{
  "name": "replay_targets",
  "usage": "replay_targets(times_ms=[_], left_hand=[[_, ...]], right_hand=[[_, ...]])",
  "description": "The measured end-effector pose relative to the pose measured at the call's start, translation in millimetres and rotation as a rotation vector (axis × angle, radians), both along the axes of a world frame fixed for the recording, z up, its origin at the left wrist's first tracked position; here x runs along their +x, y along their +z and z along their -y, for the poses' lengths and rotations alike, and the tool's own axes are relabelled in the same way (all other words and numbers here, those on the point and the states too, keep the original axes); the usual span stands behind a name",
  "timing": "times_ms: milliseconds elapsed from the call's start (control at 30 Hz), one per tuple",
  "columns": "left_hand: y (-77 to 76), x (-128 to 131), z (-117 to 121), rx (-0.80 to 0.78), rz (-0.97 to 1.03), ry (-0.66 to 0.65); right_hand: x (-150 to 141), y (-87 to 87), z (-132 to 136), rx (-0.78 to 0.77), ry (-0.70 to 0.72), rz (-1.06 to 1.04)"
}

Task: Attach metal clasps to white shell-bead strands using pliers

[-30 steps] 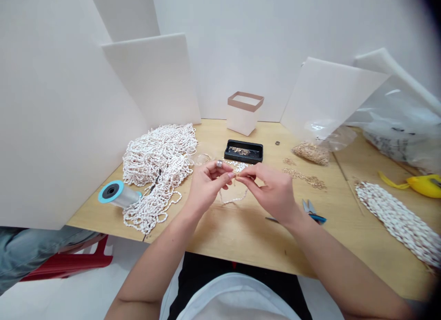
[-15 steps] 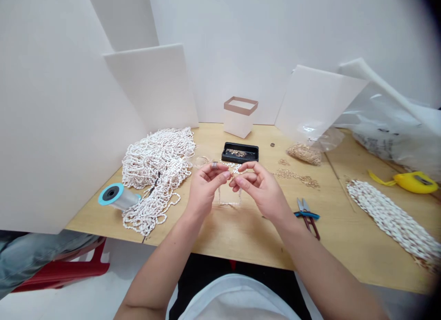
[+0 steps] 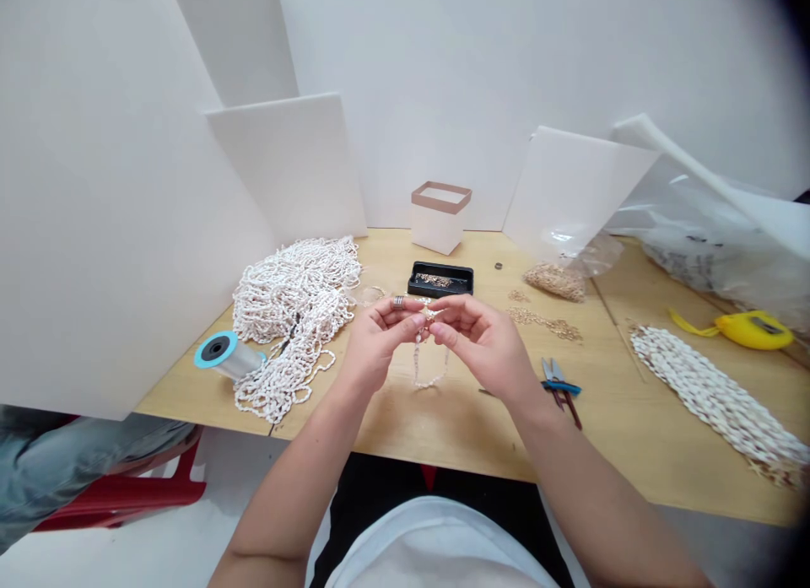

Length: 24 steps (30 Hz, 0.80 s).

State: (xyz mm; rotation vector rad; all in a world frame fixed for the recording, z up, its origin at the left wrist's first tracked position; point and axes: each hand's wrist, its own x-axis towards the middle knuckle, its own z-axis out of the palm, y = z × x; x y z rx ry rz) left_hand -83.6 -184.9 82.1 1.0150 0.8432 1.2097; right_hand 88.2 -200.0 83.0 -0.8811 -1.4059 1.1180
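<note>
Short string of tiny white shell beads [image 3: 416, 362] hangs down in a thin loop from the person's fingers, just over the light wood table [image 3: 456, 432]. At its top end sits a tiny gold piece [image 3: 429, 314]. The left hand [image 3: 380, 343] and right hand [image 3: 484, 347] are both up in the air and close together. Each one is pinched narrow, with thumb and finger tips meeting on that gold piece, but the fingers hide just how it is held. A silver ring [image 3: 398, 302] sits on a left finger.

Near the hands is a black tray [image 3: 440, 266] with gold bits [image 3: 434, 279] in it. A big white heap of shell strings [image 3: 291, 318] lies to the left, and blue-handled snips [image 3: 560, 387] lie to the right.

The tiny gold piece could slip if the fingers let go, and it could get lost in the heap. A bump could tip the tray and spill the bits. No words or brand names can be read.
</note>
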Motion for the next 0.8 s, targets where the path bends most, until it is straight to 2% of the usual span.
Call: replay_targets(times_ms=[133,433,667,800], left_hand=[[4.7,-1.0,2.5,-0.015,0.020,-0.024],[10.8,-1.9,2.9,-0.021,0.029,-0.056],[3.3,-7.9,-2.6,-0.114,0.152,-0.125],[1.6,-10.5,-5.3,-0.112,0.168,-0.180]], right_hand=[[0.3,3.7,-0.6,0.049,-0.057,0.052],[0.4,3.2,-2.3,0.029,-0.150,0.043],[8.2,6.4,-11.3,-0.216,0.108,-0.228],[9.3,7.1,-12.1,-0.297,0.182,-0.312]])
